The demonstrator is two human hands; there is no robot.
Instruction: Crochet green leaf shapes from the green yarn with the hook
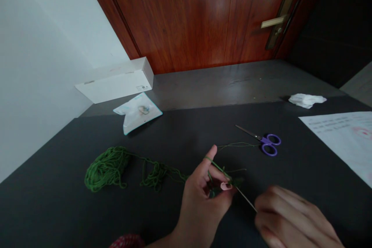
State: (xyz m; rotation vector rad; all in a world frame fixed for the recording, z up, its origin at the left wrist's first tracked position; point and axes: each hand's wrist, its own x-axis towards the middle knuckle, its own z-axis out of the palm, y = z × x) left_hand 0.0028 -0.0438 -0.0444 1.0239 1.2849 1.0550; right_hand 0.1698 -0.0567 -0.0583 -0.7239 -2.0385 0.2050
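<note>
My left hand (203, 197) is closed around a small piece of green crochet work (236, 182) with a pink bit (226, 186) at its edge. Green yarn (216, 164) runs over the raised index finger. A thin metal crochet hook (247, 199) reaches from my right hand (290, 219) to the work, its tip hidden there. The right fingers are wrapped round the hook's other end and look slightly blurred. From the left hand the yarn trails to a loose tangle (154, 174) and a green skein (107, 168) on the dark table.
Purple-handled scissors (269, 143) lie beyond my hands, a thin thread (238, 144) beside them. Farther back are a white plastic packet (141, 112) and a long white box (119, 83). To the right lie a crumpled white tissue (306, 100) and a printed sheet (345, 135). A wooden door (186, 19) stands behind.
</note>
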